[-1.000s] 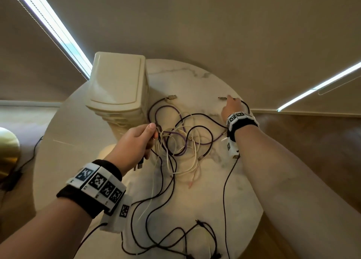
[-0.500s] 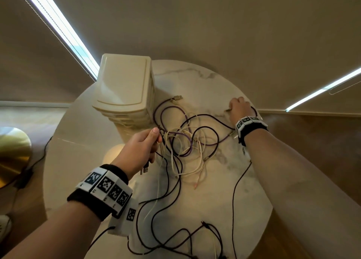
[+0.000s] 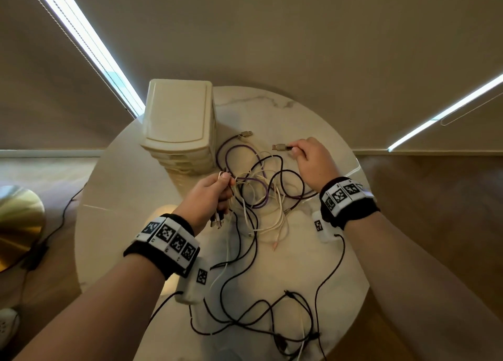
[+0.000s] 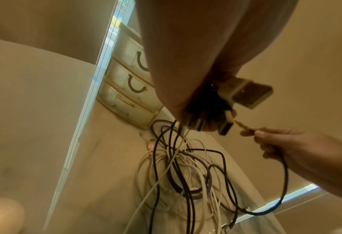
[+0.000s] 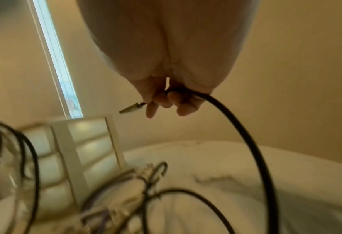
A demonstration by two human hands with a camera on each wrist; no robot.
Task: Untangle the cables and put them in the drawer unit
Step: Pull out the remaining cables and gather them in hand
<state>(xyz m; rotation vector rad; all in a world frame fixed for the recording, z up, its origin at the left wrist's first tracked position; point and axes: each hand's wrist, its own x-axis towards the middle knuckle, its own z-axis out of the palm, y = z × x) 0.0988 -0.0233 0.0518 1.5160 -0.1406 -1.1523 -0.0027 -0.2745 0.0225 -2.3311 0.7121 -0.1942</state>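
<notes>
A tangle of black, purple and white cables [image 3: 258, 194] lies on the round marble table [image 3: 326, 265]. My left hand [image 3: 215, 189] grips a bunch of cable ends, whose plugs [image 4: 244, 95] stick out below my palm. My right hand [image 3: 310, 156] pinches the black cable [image 5: 246, 126] just behind its USB plug [image 3: 280, 147], lifted off the table; the plug [image 5: 132, 107] points left toward the cream drawer unit [image 3: 179, 118]. The drawer unit's drawers [image 4: 132, 85] are closed.
More black cable loops [image 3: 272, 314] lie at the table's near edge. Another USB plug [image 3: 245, 134] rests beside the drawer unit. A brass lamp base [image 3: 16, 224] with its cord sits on the floor at left. Window blinds stand behind the table.
My right hand has picked up the black cable's plug end from the table's far right and lifted it toward the middle. The left hand keeps holding its bunch, slightly raised.
</notes>
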